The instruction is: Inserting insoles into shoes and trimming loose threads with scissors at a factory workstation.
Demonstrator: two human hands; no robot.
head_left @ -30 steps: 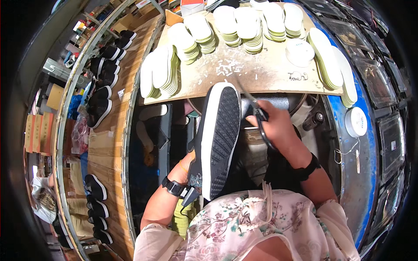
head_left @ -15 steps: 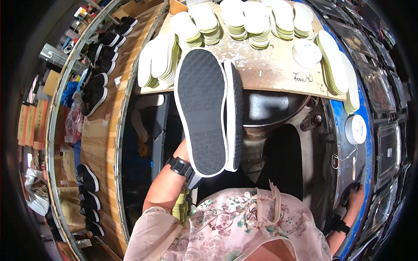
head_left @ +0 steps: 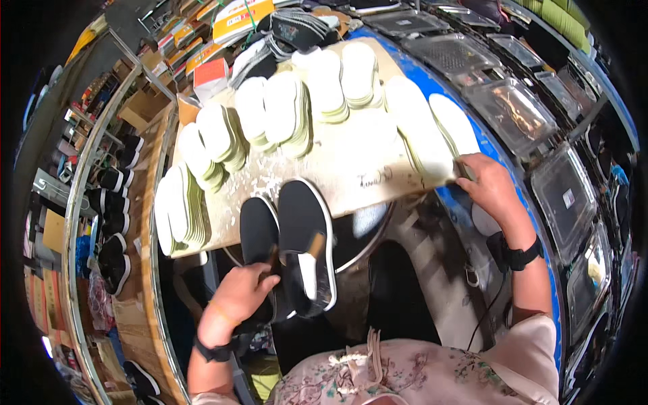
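Observation:
A pair of black slip-on shoes with white sole edges lies soles down at the front of the board: the left shoe [head_left: 258,226] and the right shoe [head_left: 304,212], toes pointing away. My left hand [head_left: 244,291] is closed at the opening of the left shoe, its fingertips partly hidden. Inside the right shoe a white strip and a brown patch show. Over at the right, my right hand [head_left: 491,189] pinches the near end of a white insole in a stack [head_left: 455,128] along the board's right edge.
More insole stacks [head_left: 283,108] stand on the wooden board [head_left: 364,148], with small white scraps [head_left: 260,192] among them. A shelf [head_left: 135,270] of black shoes runs along the left. Clear plastic-covered trays [head_left: 513,108] line the right, beyond a blue edge. Boxes and dark shoe uppers are at the back.
The shoes, held up with soles showing, have been turned over and lowered to the board's front. My right hand has moved up from the lower right to the insoles. The view has turned right.

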